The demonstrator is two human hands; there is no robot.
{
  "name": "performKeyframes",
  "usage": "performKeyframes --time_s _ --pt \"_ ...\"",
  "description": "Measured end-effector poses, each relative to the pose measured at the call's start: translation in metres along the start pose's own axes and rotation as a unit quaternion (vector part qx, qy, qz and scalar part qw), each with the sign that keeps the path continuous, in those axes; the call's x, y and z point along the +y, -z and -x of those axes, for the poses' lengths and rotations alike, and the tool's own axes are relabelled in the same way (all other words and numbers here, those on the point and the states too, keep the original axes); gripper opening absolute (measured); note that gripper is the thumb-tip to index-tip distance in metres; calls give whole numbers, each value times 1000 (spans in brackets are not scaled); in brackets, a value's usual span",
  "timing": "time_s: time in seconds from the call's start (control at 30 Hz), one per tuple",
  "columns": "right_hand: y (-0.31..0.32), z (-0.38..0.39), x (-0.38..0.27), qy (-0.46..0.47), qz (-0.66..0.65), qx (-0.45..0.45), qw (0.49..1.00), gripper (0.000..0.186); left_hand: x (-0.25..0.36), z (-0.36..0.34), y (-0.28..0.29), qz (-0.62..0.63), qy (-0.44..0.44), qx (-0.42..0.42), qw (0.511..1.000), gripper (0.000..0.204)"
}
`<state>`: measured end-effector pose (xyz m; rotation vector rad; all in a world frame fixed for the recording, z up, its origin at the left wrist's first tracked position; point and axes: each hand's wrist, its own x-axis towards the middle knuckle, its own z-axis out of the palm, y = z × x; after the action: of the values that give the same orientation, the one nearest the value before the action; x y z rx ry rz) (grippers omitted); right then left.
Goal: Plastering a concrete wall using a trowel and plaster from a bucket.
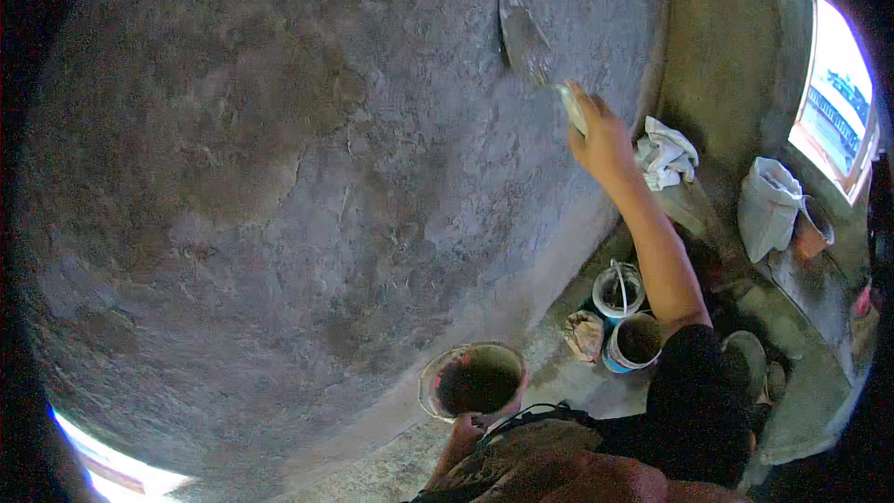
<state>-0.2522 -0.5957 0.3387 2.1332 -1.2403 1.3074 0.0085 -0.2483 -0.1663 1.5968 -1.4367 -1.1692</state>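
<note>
My right hand [601, 135] is closed on the pale handle [570, 104] of a metal trowel, whose long blade [524, 37] rests against the rough grey plastered wall [279, 149] near its upper right part. My right arm reaches up from the lower right. Low in the picture, my left hand [467, 428] grips the near rim of a round bucket [426, 377] with dark material inside. The fingers of that hand are partly hidden by the bucket and my clothing.
Two small buckets [636, 359] and a crumpled lump [584, 333] sit on the floor [596, 391] beside my right arm. Further right are a white cloth [666, 154], a sack [764, 210], an orange container [812, 237] and a bright window [833, 84].
</note>
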Motion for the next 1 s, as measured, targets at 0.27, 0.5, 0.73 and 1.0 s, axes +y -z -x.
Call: performKeyframes --time_s 0.27,0.5,0.73,1.0 --pt "23 -63 -24 30 -88 126 988 57 24 0 6 -62 64 -33 995 37" --pt "-5 -30 -40 33 -40 -12 999 62 -1 0 16 -9 1 -51 999 34" --pt "31 -30 -46 42 -118 50 991 62 14 15 31 16 53 -58 997 44" --pt "8 -39 -113 18 -12 -41 999 53 -5 30 43 15 60 -82 995 38"
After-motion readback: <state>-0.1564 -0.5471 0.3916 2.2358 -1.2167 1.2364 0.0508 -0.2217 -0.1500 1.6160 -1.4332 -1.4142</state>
